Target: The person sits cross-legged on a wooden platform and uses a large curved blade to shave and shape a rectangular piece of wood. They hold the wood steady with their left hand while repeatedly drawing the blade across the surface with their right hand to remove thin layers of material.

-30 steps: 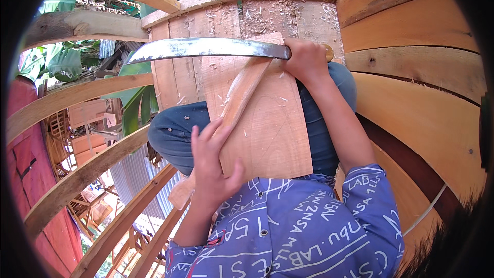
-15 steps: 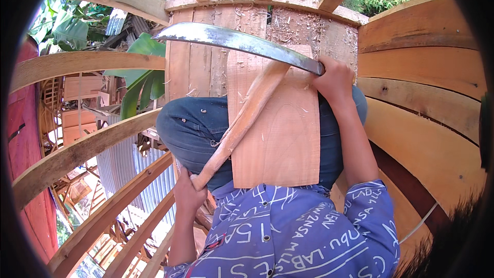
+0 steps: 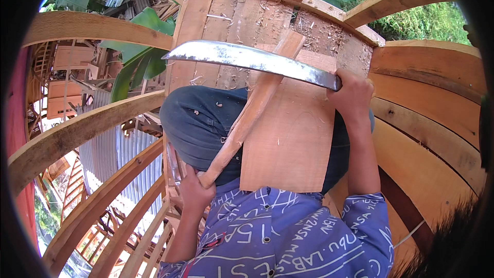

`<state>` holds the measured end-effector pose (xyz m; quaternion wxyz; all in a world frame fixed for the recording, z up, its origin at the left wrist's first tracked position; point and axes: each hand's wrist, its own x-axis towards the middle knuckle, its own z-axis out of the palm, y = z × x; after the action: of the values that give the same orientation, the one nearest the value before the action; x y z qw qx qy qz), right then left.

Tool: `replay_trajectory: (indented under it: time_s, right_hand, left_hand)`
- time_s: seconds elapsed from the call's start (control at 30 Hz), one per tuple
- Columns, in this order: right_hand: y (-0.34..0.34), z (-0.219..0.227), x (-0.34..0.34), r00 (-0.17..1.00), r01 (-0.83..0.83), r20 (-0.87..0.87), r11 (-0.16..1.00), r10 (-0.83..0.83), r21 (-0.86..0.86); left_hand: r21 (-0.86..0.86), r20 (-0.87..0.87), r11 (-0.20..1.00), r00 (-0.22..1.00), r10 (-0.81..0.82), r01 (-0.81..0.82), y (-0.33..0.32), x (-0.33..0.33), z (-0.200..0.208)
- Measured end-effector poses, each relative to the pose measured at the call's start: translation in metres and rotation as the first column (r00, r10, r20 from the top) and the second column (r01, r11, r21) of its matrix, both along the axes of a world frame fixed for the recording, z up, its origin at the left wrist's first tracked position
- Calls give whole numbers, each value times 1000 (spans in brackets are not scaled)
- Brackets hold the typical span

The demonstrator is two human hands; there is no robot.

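Note:
A long curved machete [image 3: 221,54] is in my right hand [image 3: 352,92], its fingers wrapped round the handle, which they hide. The bright blade points left and crosses over a roughly shaped wooden stick [image 3: 254,108]. Around the stick's near end my left hand [image 3: 197,191] is closed. From there the stick slants up and to the right, its thicker squared end showing beyond the blade. Beneath it a flat wooden board [image 3: 293,144] lies across my lap, between my bent knees. Whether the blade touches the stick I cannot tell.
Wood shavings lie on the plank floor [image 3: 226,25] ahead. Wooden rails [image 3: 92,116] run along the left, with corrugated metal sheets [image 3: 139,159] below them. A plank wall [image 3: 432,118] stands close on my right. Banana leaves [image 3: 141,51] hang outside the rails.
The view has shifted and turned slightly. The blade now crosses the stick farther from its far end, and more of that squared end shows beyond it. Both hands keep their hold.

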<state>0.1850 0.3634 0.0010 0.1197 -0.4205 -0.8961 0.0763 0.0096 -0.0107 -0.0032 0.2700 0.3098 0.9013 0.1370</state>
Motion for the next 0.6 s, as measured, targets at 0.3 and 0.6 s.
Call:
replay_trajectory:
  time_s: [0.3,0.6]
  right_hand:
    - [-29,10,-10,991,-135,9,986,136,-99]
    - [-3,-3,14,985,109,138,994,-106,-11]
  left_hand:
    - [-3,19,1000,1000,-1,1,0,-1,-7]
    - [-114,50,993,999,22,-16,5,-1,-5]
